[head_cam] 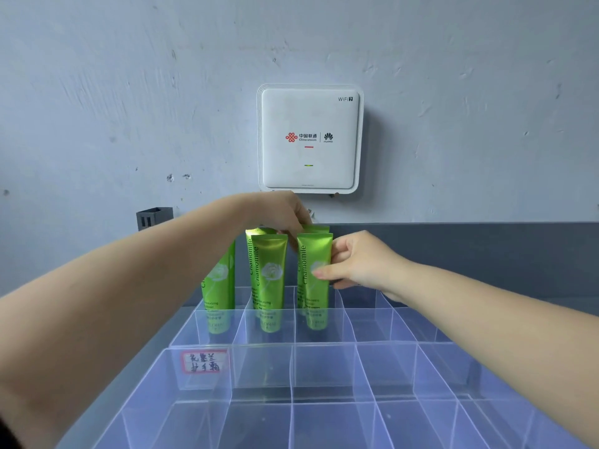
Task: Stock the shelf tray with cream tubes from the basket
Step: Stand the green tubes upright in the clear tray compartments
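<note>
Several green cream tubes stand upright in the far compartments of the clear shelf tray [324,343]. My right hand [356,264] grips the front right tube [312,273] by its side, thumb on its face. My left hand [282,213] reaches over the tubes and pinches the top of a tube behind [316,228], between the middle tube [269,280] and the right one. A left tube [220,283] stands partly behind my forearm. The basket is out of view.
A nearer clear divided tray [291,400] carries a red-edged handwritten label [204,361]. A white router [309,139] hangs on the wall above. A small grey holder [154,217] sits at the back left. A dark grey back panel [470,247] runs behind the tray.
</note>
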The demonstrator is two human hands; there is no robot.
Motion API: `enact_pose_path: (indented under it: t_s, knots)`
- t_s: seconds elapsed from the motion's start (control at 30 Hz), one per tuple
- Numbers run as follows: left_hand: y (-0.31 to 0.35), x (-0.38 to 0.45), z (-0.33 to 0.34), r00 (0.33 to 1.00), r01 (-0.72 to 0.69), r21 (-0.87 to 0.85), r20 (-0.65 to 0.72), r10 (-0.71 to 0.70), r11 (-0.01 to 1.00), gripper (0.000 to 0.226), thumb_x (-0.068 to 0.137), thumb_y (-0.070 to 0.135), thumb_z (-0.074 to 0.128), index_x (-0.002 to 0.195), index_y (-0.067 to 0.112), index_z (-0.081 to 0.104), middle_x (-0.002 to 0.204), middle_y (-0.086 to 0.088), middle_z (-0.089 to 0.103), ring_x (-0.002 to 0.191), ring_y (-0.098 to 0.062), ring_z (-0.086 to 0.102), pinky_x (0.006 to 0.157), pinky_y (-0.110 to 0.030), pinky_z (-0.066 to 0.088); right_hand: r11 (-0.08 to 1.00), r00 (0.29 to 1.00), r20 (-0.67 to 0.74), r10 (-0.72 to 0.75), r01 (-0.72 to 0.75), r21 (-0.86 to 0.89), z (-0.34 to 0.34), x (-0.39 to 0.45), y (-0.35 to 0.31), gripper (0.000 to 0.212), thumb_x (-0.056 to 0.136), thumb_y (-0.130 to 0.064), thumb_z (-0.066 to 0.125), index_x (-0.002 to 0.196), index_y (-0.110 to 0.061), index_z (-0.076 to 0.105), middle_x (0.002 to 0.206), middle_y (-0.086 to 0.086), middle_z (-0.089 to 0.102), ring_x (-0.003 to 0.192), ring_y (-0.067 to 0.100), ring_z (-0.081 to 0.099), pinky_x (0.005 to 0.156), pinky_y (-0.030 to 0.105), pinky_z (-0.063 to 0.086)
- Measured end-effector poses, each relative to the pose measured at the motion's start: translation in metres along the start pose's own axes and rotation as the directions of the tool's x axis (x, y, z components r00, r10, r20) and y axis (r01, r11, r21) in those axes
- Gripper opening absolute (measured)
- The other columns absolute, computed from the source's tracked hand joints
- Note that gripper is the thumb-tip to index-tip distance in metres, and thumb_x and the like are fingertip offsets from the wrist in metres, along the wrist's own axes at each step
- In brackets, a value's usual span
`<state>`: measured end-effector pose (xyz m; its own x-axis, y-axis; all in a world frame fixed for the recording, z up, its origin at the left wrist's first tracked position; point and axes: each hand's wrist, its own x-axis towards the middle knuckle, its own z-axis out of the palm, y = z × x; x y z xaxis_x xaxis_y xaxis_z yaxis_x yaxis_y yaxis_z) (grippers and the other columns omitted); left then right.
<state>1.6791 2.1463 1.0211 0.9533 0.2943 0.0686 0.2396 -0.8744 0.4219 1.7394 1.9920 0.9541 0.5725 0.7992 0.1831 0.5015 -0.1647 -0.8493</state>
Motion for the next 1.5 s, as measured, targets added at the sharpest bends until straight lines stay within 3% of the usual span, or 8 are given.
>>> enact_pose_path:
  t_s: [0.2,0.37,0.7,0.8,0.93,1.03,1.3,1.5]
  knots:
    - [-0.004,-0.005,-0.002,0.998,-0.007,-0.016,0.063,0.008,1.000,0.012,0.080,0.003,0.063,0.083,0.012,0.071,0.079,-0.008,0.072,0.074,-0.018,0.065,0.053,-0.014,0.046,0.998,1.000,0.001,0.005,-0.005,-0.069,-0.003,-0.003,-0.002,0.027,0.079,-0.008,0.073,0.105,-0.007,0.066,0.094,0.009,0.071,0.086,0.017,0.065,0.083,0.034,0.057]
    - [-0.010,-0.007,-0.007,0.999,-0.004,0.011,0.049,0.003,1.000,0.012,0.082,0.011,0.065,0.080,0.020,0.071,0.067,0.005,0.070,0.063,-0.010,0.060,0.053,-0.013,0.043,0.986,1.000,0.029,0.009,-0.004,-0.167,-0.006,-0.005,-0.006,0.027,0.080,-0.011,0.073,0.105,-0.006,0.068,0.086,0.005,0.070,0.074,0.012,0.063,0.083,0.034,0.055]
    - [0.003,-0.028,-0.030,0.963,0.003,-0.107,-0.268,-0.032,0.994,0.019,0.080,0.022,0.072,0.098,0.019,0.067,0.098,-0.003,0.070,0.075,-0.014,0.064,0.064,-0.025,0.042,0.930,0.991,-0.102,-0.084,0.041,-0.365,-0.032,-0.024,-0.033,0.037,0.078,-0.028,0.074,0.110,-0.011,0.063,0.100,0.002,0.069,0.087,0.016,0.062,0.074,0.024,0.051]
    - [0.021,-0.034,-0.023,0.907,0.029,0.016,-0.421,-0.019,0.999,0.029,0.081,0.023,0.069,0.109,0.019,0.063,0.109,-0.003,0.067,0.084,-0.017,0.056,0.068,-0.024,0.040,0.824,0.979,-0.139,-0.151,0.047,-0.565,-0.041,-0.041,-0.036,0.041,0.080,-0.038,0.071,0.114,-0.017,0.061,0.106,-0.003,0.066,0.091,0.012,0.059,0.076,0.021,0.047]
    - [0.056,-0.051,-0.003,0.842,0.096,0.373,-0.525,0.124,0.923,0.037,0.085,0.028,0.058,0.122,0.029,0.054,0.117,0.008,0.060,0.105,-0.018,0.055,0.076,-0.025,0.035,0.447,0.966,-0.084,-0.243,0.035,-0.894,-0.045,-0.076,-0.035,0.046,0.089,-0.047,0.054,0.127,-0.021,0.049,0.123,-0.003,0.057,0.112,0.021,0.053,0.089,0.034,0.046]
    - [0.085,-0.059,0.019,0.828,0.067,0.472,-0.517,0.215,0.879,0.043,0.084,0.026,0.055,0.127,0.027,0.051,0.122,0.004,0.059,0.114,-0.022,0.052,0.087,-0.030,0.034,0.303,0.965,-0.019,-0.263,0.064,-0.951,-0.053,-0.105,-0.030,0.045,0.092,-0.047,0.047,0.126,-0.018,0.049,0.120,-0.001,0.055,0.115,0.022,0.049,0.091,0.036,0.045]
    - [0.178,-0.073,0.098,0.870,-0.070,0.540,-0.379,0.317,0.839,0.054,0.090,0.048,0.047,0.136,0.021,0.040,0.135,0.000,0.048,0.125,-0.024,0.043,0.100,-0.037,0.031,0.156,0.982,-0.045,-0.182,-0.016,-0.988,-0.121,-0.199,-0.001,0.065,0.093,-0.054,0.040,0.148,-0.024,0.022,0.152,0.000,0.029,0.142,0.020,0.019,0.118,0.039,0.007]
    - [0.271,-0.082,0.166,0.868,-0.234,0.525,-0.267,0.419,0.818,0.061,0.089,0.053,0.046,0.139,0.021,0.035,0.137,0.001,0.046,0.126,-0.023,0.042,0.101,-0.037,0.030,0.099,0.977,-0.207,-0.055,-0.201,-0.975,-0.190,-0.301,0.031,0.070,0.093,-0.057,0.035,0.151,-0.027,0.009,0.158,-0.002,0.013,0.146,0.018,0.008,0.119,0.042,0.003]
